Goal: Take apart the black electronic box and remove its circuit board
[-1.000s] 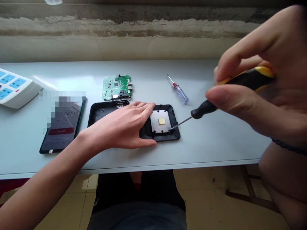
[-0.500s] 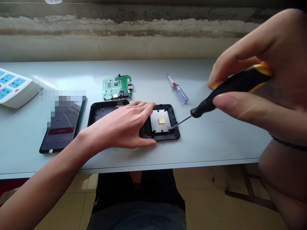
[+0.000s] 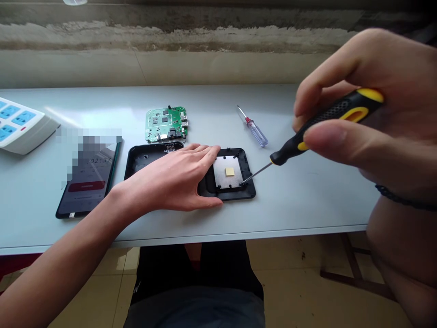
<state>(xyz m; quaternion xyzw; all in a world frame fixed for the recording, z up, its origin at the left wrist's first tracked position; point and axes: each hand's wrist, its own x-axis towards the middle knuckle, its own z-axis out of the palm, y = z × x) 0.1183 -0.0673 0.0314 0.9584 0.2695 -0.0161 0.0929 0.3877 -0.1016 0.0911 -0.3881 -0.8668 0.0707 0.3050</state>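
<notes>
My left hand (image 3: 174, 180) lies flat, fingers stretched out, pressing on the left side of a black square case half (image 3: 247, 182). Inside that case half sits a grey metal plate (image 3: 227, 172) with a small yellow pad in its middle. My right hand (image 3: 368, 123) is closed around a black and yellow screwdriver (image 3: 327, 120). The screwdriver's thin tip touches the lower right corner of the metal plate. A second black case half (image 3: 143, 157) lies just to the left, partly hidden under my left hand.
A green circuit board (image 3: 166, 124) lies behind the case halves. A small clear-handled screwdriver (image 3: 254, 128) rests to the right of it. A phone (image 3: 88, 180) with a lit screen lies at the left, and a white power strip (image 3: 20, 125) at the far left. The table's front edge (image 3: 239, 234) is near.
My right hand has turned the screwdriver handle between its fingers and shifted slightly left; the tip stays on the same corner. My left hand has not moved.
</notes>
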